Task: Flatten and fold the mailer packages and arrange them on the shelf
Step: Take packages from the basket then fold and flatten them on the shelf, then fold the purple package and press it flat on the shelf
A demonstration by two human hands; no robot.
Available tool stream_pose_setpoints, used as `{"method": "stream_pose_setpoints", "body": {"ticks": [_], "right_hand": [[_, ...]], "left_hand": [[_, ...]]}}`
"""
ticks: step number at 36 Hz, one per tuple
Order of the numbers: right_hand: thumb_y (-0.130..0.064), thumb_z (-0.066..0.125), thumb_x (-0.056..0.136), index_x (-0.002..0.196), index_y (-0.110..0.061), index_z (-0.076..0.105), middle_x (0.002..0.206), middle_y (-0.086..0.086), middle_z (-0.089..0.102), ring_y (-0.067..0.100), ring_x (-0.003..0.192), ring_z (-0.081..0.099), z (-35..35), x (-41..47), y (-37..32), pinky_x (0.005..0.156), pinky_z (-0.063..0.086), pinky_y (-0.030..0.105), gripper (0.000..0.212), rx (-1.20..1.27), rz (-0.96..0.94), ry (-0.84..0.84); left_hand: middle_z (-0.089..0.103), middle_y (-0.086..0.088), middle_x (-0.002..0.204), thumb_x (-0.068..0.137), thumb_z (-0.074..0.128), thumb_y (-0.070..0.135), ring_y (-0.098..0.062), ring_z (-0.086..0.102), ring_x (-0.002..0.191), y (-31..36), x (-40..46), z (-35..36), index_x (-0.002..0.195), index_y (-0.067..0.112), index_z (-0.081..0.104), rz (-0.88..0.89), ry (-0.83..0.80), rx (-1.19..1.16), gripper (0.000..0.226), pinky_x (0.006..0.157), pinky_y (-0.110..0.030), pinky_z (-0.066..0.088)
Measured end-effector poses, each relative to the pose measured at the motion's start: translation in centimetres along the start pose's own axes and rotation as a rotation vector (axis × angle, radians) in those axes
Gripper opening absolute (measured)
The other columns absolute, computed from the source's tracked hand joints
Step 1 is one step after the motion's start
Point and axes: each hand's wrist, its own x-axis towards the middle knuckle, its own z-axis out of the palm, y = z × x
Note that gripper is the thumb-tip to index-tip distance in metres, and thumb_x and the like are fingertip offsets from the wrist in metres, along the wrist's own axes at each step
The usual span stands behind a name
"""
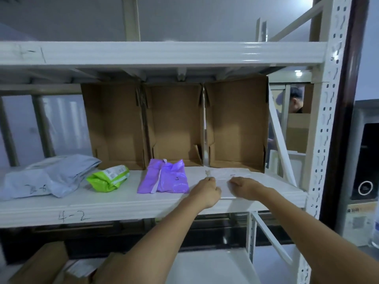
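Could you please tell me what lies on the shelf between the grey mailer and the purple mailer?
A green mailer lies between the grey mailer and the purple mailer, touching neither, with bare shelf either side; the head view shows it.

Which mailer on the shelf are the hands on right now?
The white mailer at the right end; both hands rest on it, unlike the purple, green and grey ones.

I see four mailers lying along the white shelf (123, 203) marked 4-2: a rumpled grey mailer (49, 177) far left, then a puffy green mailer (107, 178), then a folded purple mailer (164, 177). At the right, a flat white mailer (227, 177) lies near the front edge
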Motion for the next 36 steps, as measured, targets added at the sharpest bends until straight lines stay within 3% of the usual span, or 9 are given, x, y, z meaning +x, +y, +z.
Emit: {"method": "stream_pose_setpoints", "body": {"ticks": [2, 7, 13, 18, 24, 28, 30, 32, 36], "right_hand": [[-0.027, 0.041, 0.099, 0.140, -0.015, 0.047, 0.143, 0.009, 0.049, 0.028, 0.131, 0.046, -0.3, 0.1, -0.9, 0.110, 0.036, 0.040, 0.043, 0.000, 0.028, 0.019], [-0.042, 0.043, 0.099, 0.149, -0.020, 0.033, 0.151, 0.007, 0.041, 0.028, 0.137, 0.041, -0.6, 0.1, -4.9, 0.111, 0.035, 0.043, 0.056, -0.020, -0.045, 0.109], [-0.033, 0.042, 0.100, 0.144, -0.018, 0.039, 0.141, 0.007, 0.051, 0.027, 0.127, 0.049, -0.1, -0.1, -10.6, 0.103, 0.042, 0.040, 0.046, -0.071, -0.118, 0.117], [-0.033, 0.046, 0.096, 0.136, -0.017, 0.050, 0.136, 0.006, 0.056, 0.026, 0.125, 0.051, 0.3, -0.1, -13.7, 0.102, 0.043, 0.037, 0.043, -0.046, -0.133, 0.117], [-0.028, 0.049, 0.096, 0.123, -0.011, 0.059, 0.125, 0.007, 0.061, 0.027, 0.116, 0.055, 0.4, -0.5, -15.6, 0.092, 0.046, 0.033, 0.034, 0.029, -0.092, 0.098], [-0.029, 0.054, 0.086, 0.084, -0.010, 0.059, 0.106, 0.012, 0.066, 0.027, 0.095, 0.059, 1.7, 1.1, -14.7, 0.075, 0.045, 0.029, 0.020, 0.100, 0.014, 0.124], [-0.025, 0.055, 0.083, 0.069, -0.010, 0.053, 0.093, 0.010, 0.062, 0.025, 0.085, 0.056, 2.2, 1.5, -14.5, 0.070, 0.043, 0.027, 0.021, 0.141, 0.044, 0.135], [-0.025, 0.056, 0.083, 0.064, -0.013, 0.050, 0.086, 0.008, 0.059, 0.024, 0.082, 0.055, 2.3, 1.4, -14.5, 0.068, 0.042, 0.026, 0.024, 0.153, 0.053, 0.142], [-0.025, 0.059, 0.081, 0.064, -0.012, 0.055, 0.088, 0.008, 0.061, 0.024, 0.085, 0.056, 2.5, 1.7, -14.5, 0.064, 0.042, 0.026, 0.021, 0.132, 0.064, 0.113]], "left_hand": [[0.043, -0.011, 0.141, 0.095, 0.040, 0.023, -0.029, 0.047, 0.124, -1.3, -0.4, -1.6, 0.137, 0.007, 0.040, -0.004, 0.068, 0.002, 0.045, 0.101, -0.039, 0.042], [0.054, -0.011, 0.127, 0.091, 0.046, 0.017, -0.030, 0.050, 0.118, -6.1, -1.0, -6.2, 0.119, 0.006, 0.052, -0.048, 0.318, 0.064, 0.031, 0.094, -0.035, 0.044], [0.057, -0.018, 0.117, 0.084, 0.046, 0.006, -0.035, 0.055, 0.107, -12.1, -2.8, -10.1, 0.105, 0.000, 0.055, -0.172, 0.412, 0.018, 0.023, 0.082, -0.036, 0.044], [0.060, -0.021, 0.109, 0.088, 0.049, 0.013, -0.035, 0.056, 0.103, -16.5, -4.6, -10.2, 0.099, -0.002, 0.054, -0.274, 0.381, 0.045, 0.019, 0.079, -0.038, 0.044], [0.062, -0.019, 0.113, 0.085, 0.052, 0.011, -0.033, 0.057, 0.107, -18.7, -5.5, -9.4, 0.101, 0.002, 0.057, -0.353, 0.320, -0.014, 0.018, 0.080, -0.030, 0.044], [0.063, -0.028, 0.107, 0.082, 0.052, 0.009, -0.037, 0.061, 0.100, -18.7, -5.2, -9.3, 0.096, -0.009, 0.062, -0.399, 0.301, -0.093, 0.024, 0.078, -0.036, 0.049], [0.065, -0.026, 0.107, 0.081, 0.054, 0.009, -0.036, 0.062, 0.100, -18.6, -5.1, -9.2, 0.086, -0.001, 0.061, -0.416, 0.290, -0.123, 0.013, 0.079, -0.035, 0.051], [0.067, -0.022, 0.106, 0.080, 0.057, 0.011, -0.035, 0.063, 0.100, -18.6, -4.9, -8.9, 0.082, 0.006, 0.057, -0.438, 0.295, -0.161, 0.005, 0.079, -0.033, 0.051], [0.070, -0.018, 0.100, 0.076, 0.064, 0.012, -0.032, 0.066, 0.096, -18.5, -4.3, -8.0, 0.093, -0.001, 0.067, -0.468, 0.325, -0.245, 0.022, 0.077, -0.032, 0.052]]}}
